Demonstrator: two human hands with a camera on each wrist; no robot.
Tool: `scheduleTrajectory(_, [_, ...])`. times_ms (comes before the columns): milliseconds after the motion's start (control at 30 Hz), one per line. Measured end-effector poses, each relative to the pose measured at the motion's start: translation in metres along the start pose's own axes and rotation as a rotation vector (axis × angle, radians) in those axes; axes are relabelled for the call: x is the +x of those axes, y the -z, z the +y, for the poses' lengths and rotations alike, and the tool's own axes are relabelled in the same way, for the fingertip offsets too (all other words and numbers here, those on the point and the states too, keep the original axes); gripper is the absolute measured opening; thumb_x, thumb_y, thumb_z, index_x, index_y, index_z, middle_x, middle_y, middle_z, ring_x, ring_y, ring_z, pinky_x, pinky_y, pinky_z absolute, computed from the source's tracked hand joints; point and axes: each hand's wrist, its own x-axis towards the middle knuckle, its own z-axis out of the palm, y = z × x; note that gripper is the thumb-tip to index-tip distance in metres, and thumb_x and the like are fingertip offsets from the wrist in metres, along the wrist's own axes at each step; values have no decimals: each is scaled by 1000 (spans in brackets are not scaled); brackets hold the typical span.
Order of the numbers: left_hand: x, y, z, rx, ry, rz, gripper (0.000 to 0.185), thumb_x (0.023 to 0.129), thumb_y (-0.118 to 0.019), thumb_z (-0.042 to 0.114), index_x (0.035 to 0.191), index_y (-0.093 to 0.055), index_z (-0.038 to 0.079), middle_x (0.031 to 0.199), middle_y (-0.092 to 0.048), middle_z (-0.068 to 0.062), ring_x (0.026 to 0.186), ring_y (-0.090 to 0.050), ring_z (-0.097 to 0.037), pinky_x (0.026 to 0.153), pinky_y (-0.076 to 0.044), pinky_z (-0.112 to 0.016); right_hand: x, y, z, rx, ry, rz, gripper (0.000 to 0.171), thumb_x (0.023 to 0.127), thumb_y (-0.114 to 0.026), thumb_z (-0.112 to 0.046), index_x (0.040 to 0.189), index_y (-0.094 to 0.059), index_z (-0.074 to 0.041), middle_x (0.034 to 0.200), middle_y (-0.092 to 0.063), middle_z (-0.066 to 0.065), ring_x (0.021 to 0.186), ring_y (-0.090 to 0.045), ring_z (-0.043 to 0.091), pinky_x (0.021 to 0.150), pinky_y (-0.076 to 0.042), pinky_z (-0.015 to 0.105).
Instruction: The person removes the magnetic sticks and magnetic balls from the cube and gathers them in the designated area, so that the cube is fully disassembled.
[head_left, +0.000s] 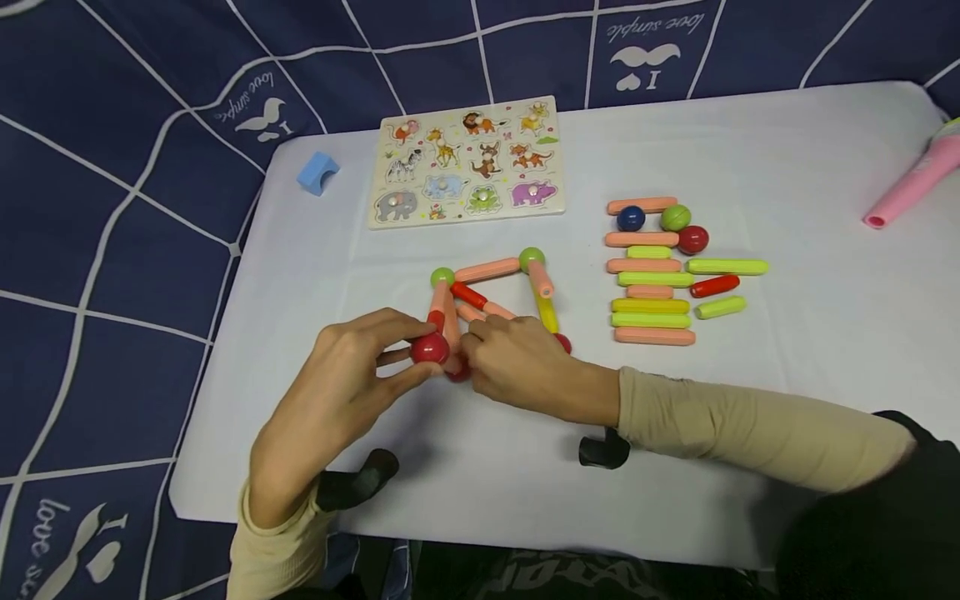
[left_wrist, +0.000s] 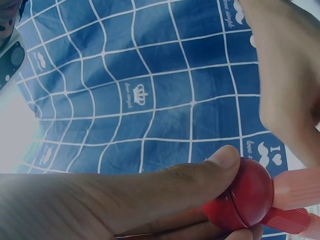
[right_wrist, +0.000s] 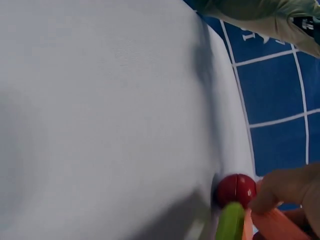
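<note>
Head view: red ball pinched at the frame's near corner

My left hand (head_left: 337, 392) pinches the red ball (head_left: 429, 348); my right hand (head_left: 525, 362) grips the salmon rod (head_left: 452, 321) beside it. I judge the ball light, hard and slick, best held across its middle. Farther off lie spare rods (head_left: 651, 305) and an animal puzzle (head_left: 468, 160).

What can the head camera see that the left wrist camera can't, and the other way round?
Only the head view shows the whole white table, the animal puzzle board, the blue block, the spare sticks and balls and the right hand at the stick frame. Only the left wrist view shows the thumb pressed on the ball close up. Both show the left hand pinching the red ball, joined to a peach stick.
</note>
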Motion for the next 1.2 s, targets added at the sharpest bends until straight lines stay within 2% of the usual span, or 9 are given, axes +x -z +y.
scheduleTrajectory(133, [-1, 0, -1, 4, -3, 3, 26, 77, -84, 4, 100, -76, 9, 97, -71, 4, 91, -66, -10, 78, -59, -37, -25, 11, 13, 75, 11, -2, 18, 79, -66, -13, 96, -71, -10, 87, -56, -2, 72, -50, 11, 56, -46, 22])
scheduleTrajectory(333, [0, 0, 0, 32, -9, 4, 26, 76, -84, 5, 100, -76, 11, 96, -70, 5, 90, -65, -9, 75, -59, -37, -85, 26, 47, 210, 71, 73, 32, 80, -71, -9, 112, -70, -8, 102, -59, -2, 81, -53, 10, 66, -50, 23])
scheduleTrajectory(500, [0, 0, 0, 63, -16, 12, 26, 76, -85, 5, 100, -76, 10, 96, -70, 4, 86, -64, -9, 69, -57, -34, -125, 34, 76, 174, -6, 123, 42, 72, -82, -6, 110, -67, -6, 100, -65, -1, 86, -58, 13, 73, -56, 33])
scheduleTrajectory(633, [0, 0, -1, 58, -11, 12, 26, 76, -85, 6, 100, -76, 10, 96, -70, 5, 87, -64, -8, 70, -58, -34, -143, 35, 91, 123, -54, 146, 39, 67, -87, -5, 102, -69, -6, 97, -68, 1, 89, -62, 16, 76, -56, 38])
scheduleTrajectory(833, [-2, 0, -2, 37, -1, 9, 27, 76, -84, 6, 101, -76, 10, 97, -70, 5, 89, -65, -9, 75, -59, -38, -151, 30, 99, 100, -44, 146, 35, 67, -88, -6, 98, -70, -5, 96, -69, 2, 87, -61, 17, 72, -57, 37])
scheduleTrajectory(933, [-2, 0, -2, 36, 0, 10, 27, 76, -85, 6, 101, -76, 10, 97, -70, 5, 90, -65, -9, 75, -59, -38, -153, 28, 100, 97, -34, 158, 29, 75, -86, -10, 99, -70, -3, 97, -68, 4, 89, -61, 18, 74, -57, 38])
scheduleTrajectory(1000, [-2, 0, -1, 35, -5, 10, 27, 76, -85, 6, 101, -76, 10, 97, -70, 4, 89, -65, -9, 75, -59, -38, -150, 30, 99, 95, -43, 162, 29, 77, -85, -12, 100, -71, -3, 97, -68, 4, 90, -61, 18, 74, -57, 37])
scheduleTrajectory(1100, [-1, 0, -1, 34, -9, 11, 27, 76, -85, 6, 101, -76, 10, 97, -70, 4, 90, -65, -9, 75, -59, -37, -136, 43, 91, 117, -125, 125, 26, 81, -83, -15, 101, -71, -5, 98, -66, 2, 92, -59, 15, 75, -57, 35])
scheduleTrajectory(1200, [-2, -1, -1, 33, 1, 9, 28, 76, -85, 6, 102, -76, 10, 97, -70, 4, 90, -65, -10, 76, -59, -37, -104, 62, 81, 197, -276, 29, 27, 85, -78, -16, 109, -69, -6, 98, -66, 2, 90, -59, 15, 73, -57, 34])
